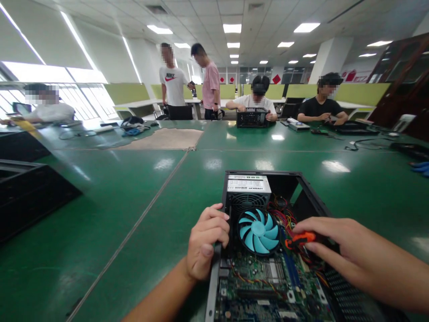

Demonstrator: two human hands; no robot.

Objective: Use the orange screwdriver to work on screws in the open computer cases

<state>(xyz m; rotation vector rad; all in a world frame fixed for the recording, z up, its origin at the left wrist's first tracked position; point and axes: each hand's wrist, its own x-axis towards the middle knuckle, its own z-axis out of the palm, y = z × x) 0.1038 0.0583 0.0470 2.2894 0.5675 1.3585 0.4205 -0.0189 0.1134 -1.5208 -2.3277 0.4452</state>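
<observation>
An open black computer case [315, 197] lies on the green table, its inside facing up. My left hand [208, 239] is curled over the case's left edge, fingers wrapped on the rim. My right hand [330, 246] pinches an orange and black tool [300, 240] between thumb and fingers, above the right part of the motherboard [248, 270]. Between my hands is a cooling fan [258, 229] with light blue blades. Behind the fan sits a power supply [250, 184] with a white label, and coloured wires run to its right. The tool's tip cannot be made out.
Black case parts [30, 192] stand on the table [161, 214] at the left. Across it, one person works on another case [253, 118]; others sit at both sides and two people stand behind. Cables and a bare brownish patch [167, 138] are farther back.
</observation>
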